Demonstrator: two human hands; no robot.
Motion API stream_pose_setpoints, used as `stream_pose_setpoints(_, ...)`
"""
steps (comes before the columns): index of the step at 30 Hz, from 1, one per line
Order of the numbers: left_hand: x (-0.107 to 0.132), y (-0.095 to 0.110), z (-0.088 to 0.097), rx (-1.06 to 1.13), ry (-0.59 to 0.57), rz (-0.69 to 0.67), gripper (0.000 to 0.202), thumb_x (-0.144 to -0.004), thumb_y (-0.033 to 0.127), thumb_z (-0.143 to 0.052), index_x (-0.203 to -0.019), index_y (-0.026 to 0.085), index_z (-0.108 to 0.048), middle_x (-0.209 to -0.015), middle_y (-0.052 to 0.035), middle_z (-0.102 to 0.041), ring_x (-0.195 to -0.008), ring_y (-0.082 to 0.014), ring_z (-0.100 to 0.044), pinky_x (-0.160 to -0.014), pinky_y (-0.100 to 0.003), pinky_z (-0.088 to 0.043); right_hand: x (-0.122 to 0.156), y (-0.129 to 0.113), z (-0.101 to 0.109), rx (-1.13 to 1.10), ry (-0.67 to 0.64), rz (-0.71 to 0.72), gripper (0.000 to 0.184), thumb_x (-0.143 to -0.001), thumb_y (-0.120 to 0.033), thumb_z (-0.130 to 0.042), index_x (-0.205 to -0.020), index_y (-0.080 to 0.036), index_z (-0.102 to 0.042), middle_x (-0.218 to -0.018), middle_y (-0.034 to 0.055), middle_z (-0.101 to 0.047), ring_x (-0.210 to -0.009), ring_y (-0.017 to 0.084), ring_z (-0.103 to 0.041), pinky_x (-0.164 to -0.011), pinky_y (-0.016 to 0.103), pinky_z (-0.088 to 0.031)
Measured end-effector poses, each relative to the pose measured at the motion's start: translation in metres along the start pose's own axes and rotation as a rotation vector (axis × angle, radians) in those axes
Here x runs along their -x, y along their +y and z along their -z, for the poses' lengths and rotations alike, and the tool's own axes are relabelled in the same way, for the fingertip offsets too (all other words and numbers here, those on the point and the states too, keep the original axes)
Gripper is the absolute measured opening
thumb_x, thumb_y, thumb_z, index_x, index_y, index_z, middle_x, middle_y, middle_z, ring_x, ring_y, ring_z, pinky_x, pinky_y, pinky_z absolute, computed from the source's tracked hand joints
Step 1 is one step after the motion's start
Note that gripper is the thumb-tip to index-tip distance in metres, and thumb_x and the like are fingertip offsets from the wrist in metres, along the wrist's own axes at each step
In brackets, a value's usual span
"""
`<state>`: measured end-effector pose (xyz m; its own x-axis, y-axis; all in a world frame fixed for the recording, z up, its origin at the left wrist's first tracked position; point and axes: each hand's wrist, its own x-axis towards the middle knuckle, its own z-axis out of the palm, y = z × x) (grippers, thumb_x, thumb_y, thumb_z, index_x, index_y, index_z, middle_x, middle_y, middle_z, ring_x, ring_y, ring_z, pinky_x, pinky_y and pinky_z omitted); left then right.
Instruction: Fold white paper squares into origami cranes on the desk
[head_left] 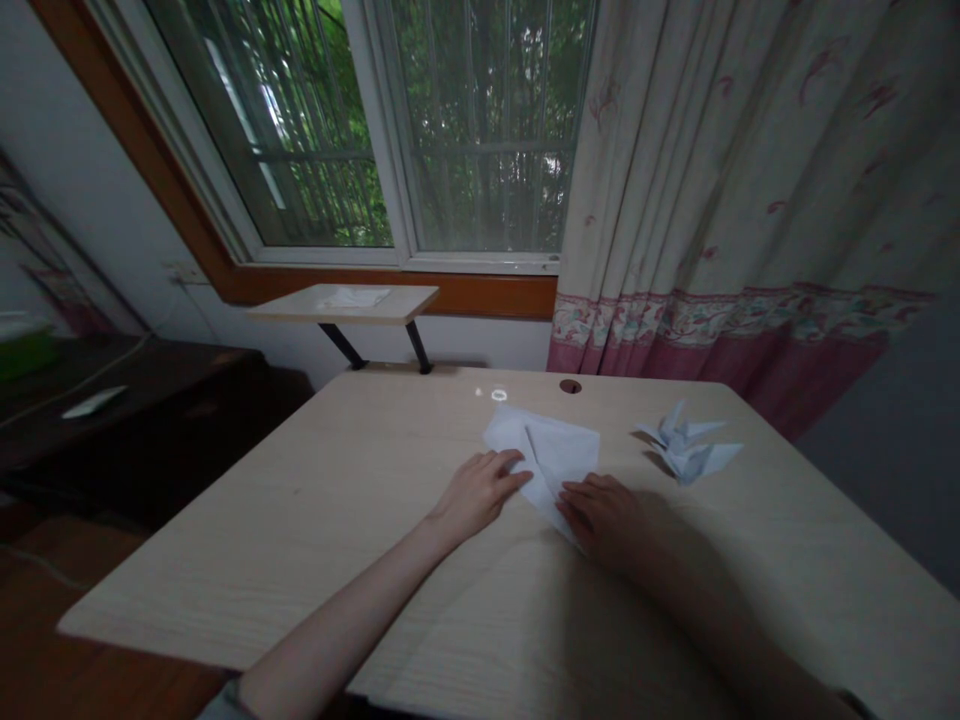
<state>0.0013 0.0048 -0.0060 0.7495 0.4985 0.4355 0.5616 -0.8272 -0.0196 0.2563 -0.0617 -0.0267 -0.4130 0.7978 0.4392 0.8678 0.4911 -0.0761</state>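
A white sheet of paper (551, 452), partly folded with a raised crease, lies on the light wooden table (315, 510). My left hand (480, 492) rests palm down with its fingers stretched flat onto the paper's left edge. On the paper's near right corner my right hand (604, 515) presses down, fingers extended and close together. Neither hand grips anything. To the right of the sheet sit two folded white paper cranes (686, 445), apart from both hands.
A small raised shelf (352, 303) with a white paper on it stands at the table's back edge under the window. A round cable hole (570, 386) is in the tabletop. A curtain (750, 200) hangs at right. A dark cabinet (127, 400) stands at left.
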Motion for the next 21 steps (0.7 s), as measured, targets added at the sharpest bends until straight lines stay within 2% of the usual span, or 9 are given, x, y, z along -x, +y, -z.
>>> stream_pose_setpoints(4, 0.001, 0.003, 0.003, 0.104, -0.051, 0.004, 0.038, -0.092, 0.013, -0.054, -0.126, 0.027, -0.064, -0.136, -0.0081, -0.057, -0.116, -0.0242, -0.059, -0.096, -0.041, -0.054, -0.001, -0.005, 0.006, -0.02, -0.006, 0.01, 0.024, -0.095, -0.019, -0.052, -0.099, -0.022, -0.075, -0.1, 0.0078, -0.078, -0.093, 0.023, -0.071, -0.1, 0.043, -0.05)
stream_pose_setpoints(9, 0.0, 0.005, 0.008, 0.179, -0.094, -0.025, 0.047, -0.085, 0.007, -0.051, -0.125, 0.027, -0.065, -0.146, -0.0057, -0.051, -0.125, -0.0246, -0.055, -0.103, -0.044, -0.05, -0.003, -0.008, 0.012, -0.049, -0.024, 0.005, 0.024, -0.094, -0.019, -0.051, -0.096, -0.023, -0.074, -0.095, 0.0082, -0.077, -0.094, 0.025, -0.07, -0.096, 0.043, -0.052)
stream_pose_setpoints(15, -0.002, 0.007, 0.01, 0.217, -0.096, -0.038, 0.049, -0.084, 0.006, -0.052, -0.125, 0.028, -0.067, -0.15, -0.0046, -0.048, -0.131, -0.0246, -0.052, -0.107, -0.045, -0.047, -0.004, 0.0, 0.004, -0.143, 0.006, 0.002, 0.031, -0.092, -0.014, -0.046, -0.109, -0.022, -0.07, -0.104, 0.0092, -0.074, -0.103, 0.026, -0.066, -0.097, 0.045, -0.052)
stream_pose_setpoints(21, -0.002, 0.008, 0.009, 0.263, -0.105, -0.04, 0.048, -0.084, 0.008, -0.054, -0.124, 0.029, -0.068, -0.153, -0.0037, -0.045, -0.133, -0.0238, -0.051, -0.108, -0.044, -0.046, -0.011, 0.003, 0.012, -0.205, -0.013, 0.023, 0.04, -0.089, -0.007, -0.042, -0.119, -0.021, -0.066, -0.116, 0.0104, -0.069, -0.111, 0.025, -0.061, -0.1, 0.046, -0.05)
